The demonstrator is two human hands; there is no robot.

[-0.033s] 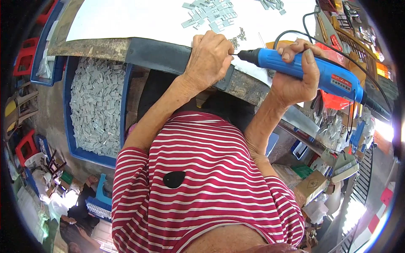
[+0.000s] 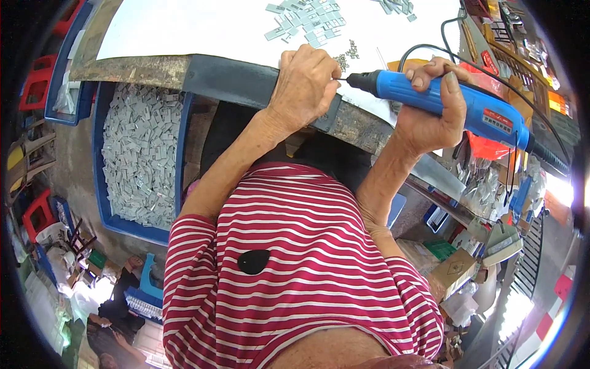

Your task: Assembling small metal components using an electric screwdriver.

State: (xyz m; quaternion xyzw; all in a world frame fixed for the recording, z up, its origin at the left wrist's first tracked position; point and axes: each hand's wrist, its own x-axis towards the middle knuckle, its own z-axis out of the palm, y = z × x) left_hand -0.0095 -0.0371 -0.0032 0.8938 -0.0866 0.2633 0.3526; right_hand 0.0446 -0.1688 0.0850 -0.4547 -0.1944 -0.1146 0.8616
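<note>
My right hand (image 2: 430,120) is wrapped round a blue electric screwdriver (image 2: 393,91) that lies nearly level, its thin bit pointing left. The bit's tip reaches the fingers of my left hand (image 2: 304,86). That hand is closed at the table's front edge, and whatever is in its fingers is hidden. Just beyond it, a small heap of tiny screws (image 2: 350,50) lies on the white sheet (image 2: 203,27). Farther back are several flat grey pieces (image 2: 316,21), with a smaller group of grey pieces (image 2: 399,6) to their right.
A blue bin (image 2: 98,154) full of small grey pieces (image 2: 144,154) stands below the table at left. A black cord (image 2: 445,27) loops behind the screwdriver. Red bags (image 2: 485,147) and clear bags (image 2: 482,197) are at right. Another person (image 2: 114,320) is at lower left.
</note>
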